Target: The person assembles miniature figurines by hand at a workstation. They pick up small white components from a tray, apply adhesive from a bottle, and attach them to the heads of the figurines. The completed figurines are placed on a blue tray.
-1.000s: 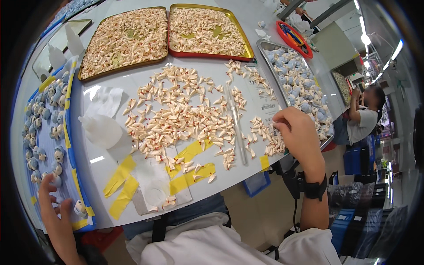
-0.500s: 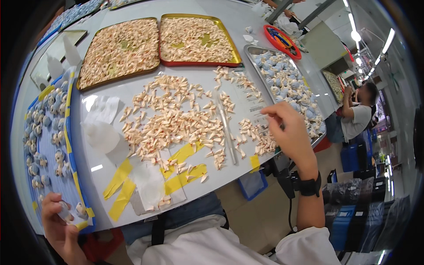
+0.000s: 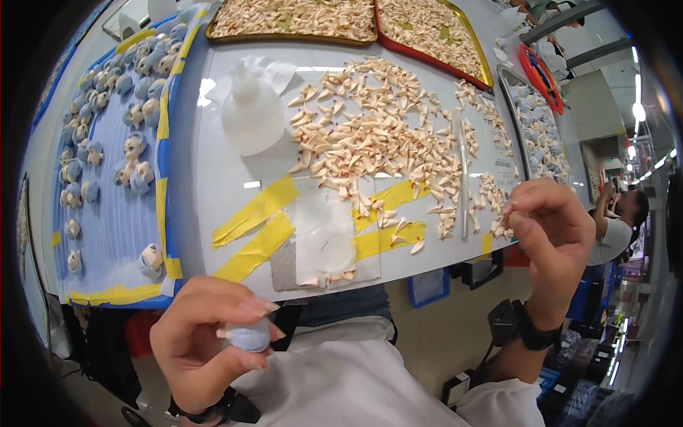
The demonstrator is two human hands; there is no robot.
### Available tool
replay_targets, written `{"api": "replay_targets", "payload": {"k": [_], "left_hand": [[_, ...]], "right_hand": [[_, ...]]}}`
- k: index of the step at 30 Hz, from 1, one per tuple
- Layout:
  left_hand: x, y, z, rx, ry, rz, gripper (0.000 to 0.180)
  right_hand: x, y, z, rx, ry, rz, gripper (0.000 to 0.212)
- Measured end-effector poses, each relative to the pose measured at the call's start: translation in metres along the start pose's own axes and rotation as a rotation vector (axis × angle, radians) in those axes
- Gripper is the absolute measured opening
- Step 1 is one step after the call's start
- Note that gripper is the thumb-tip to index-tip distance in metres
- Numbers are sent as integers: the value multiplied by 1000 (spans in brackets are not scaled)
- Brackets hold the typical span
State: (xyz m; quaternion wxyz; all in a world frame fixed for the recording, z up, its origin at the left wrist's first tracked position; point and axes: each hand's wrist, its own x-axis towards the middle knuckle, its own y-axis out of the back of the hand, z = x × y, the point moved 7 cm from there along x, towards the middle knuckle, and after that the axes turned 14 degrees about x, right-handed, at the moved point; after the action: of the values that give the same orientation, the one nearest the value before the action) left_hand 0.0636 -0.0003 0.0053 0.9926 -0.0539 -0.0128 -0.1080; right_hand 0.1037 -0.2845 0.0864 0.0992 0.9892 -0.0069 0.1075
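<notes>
My left hand (image 3: pixel 199 338), near the table's front edge, pinches a small blue doll head (image 3: pixel 250 337) between thumb and fingers. A pale stub sticks out of the head toward the palm. My right hand (image 3: pixel 555 231) hovers at the right end of the work surface, thumb and forefinger pressed together; anything between the tips is too small to make out. Close to those fingertips lie a few small cream pointed pieces (image 3: pixel 489 193) with reddish tips. A larger heap of cream pieces (image 3: pixel 370 132) spreads across the middle of the table.
A blue tray (image 3: pixel 114 245) with doll heads stands at left. Beside it are a white squeeze bottle (image 3: pixel 250 117), yellow tape strips (image 3: pixel 255 212) and a clear round dish (image 3: pixel 329 249). A metal rod (image 3: pixel 464 178) lies right of the heap. Full trays line the back; another person (image 3: pixel 626 213) sits far right.
My left hand has come away from the blue tray's near corner with the doll head. My right thumb and forefinger have closed together near the loose pieces. The view has turned left.
</notes>
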Motion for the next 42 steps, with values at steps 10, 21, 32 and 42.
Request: {"api": "replay_targets", "payload": {"k": [10,21,32,42], "left_hand": [[4,-5,-10,-83,-28,-19,30],[9,-8,-11,-129,20,7,36],[12,-5,-9,11,-115,-67,37],[11,-13,-10,-126,-30,28,42]], "right_hand": [[17,-77,1,57,-1,-212,17],[19,-117,5,-205,62,-358,18],[20,-133,-9,-530,242,-378,20],[-11,-134,-21,-77,16,-540,23]]}}
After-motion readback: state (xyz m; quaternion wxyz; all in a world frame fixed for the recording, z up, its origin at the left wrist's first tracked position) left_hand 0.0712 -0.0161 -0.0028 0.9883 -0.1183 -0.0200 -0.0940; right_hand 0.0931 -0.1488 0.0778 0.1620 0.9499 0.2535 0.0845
